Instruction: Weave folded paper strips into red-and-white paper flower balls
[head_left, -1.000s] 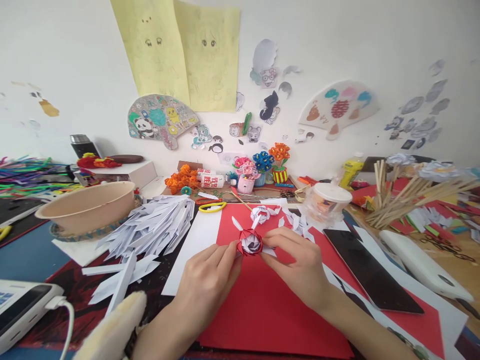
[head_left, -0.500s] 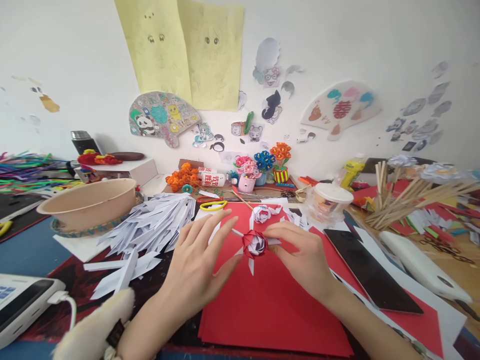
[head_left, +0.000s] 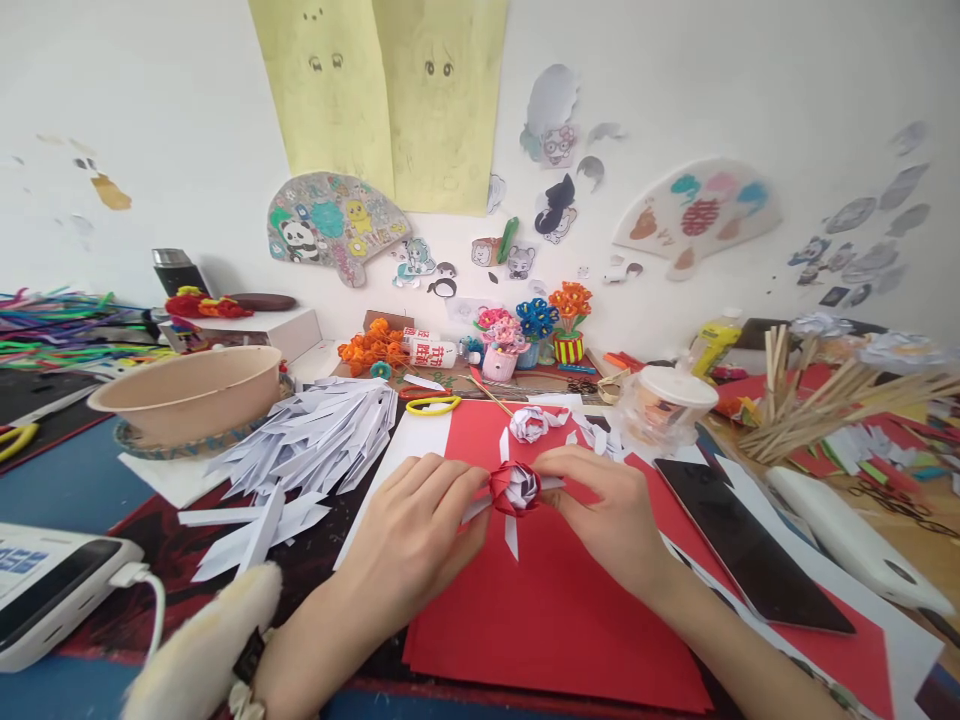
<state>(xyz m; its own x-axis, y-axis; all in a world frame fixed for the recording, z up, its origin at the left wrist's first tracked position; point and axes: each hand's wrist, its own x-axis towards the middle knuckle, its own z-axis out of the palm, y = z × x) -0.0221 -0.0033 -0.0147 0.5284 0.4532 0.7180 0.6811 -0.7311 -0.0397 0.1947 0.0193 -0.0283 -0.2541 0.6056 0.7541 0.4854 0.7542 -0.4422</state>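
A small folded paper rose (head_left: 514, 486), red outside and white inside with white strips sticking out, sits between both hands above a sheet of red paper (head_left: 547, 600). My left hand (head_left: 416, 535) pinches its left side with fingers curled in. My right hand (head_left: 607, 510) pinches its right side. A second, white paper rose (head_left: 531, 423) lies just behind on the red sheet.
A heap of white folded paper strips (head_left: 315, 440) lies to the left, beside a beige bowl (head_left: 187, 395). Yellow-handled scissors (head_left: 431, 404), a lidded clear cup (head_left: 664, 405), a bundle of wooden sticks (head_left: 825, 395), a black phone (head_left: 739, 545) and a white device with a cable (head_left: 52, 590) surround the work area.
My left hand, lifted off with fingers spread half a second ago, has come back down and closed on the rose's left side. The rose has turned a little; the view shifted slightly.
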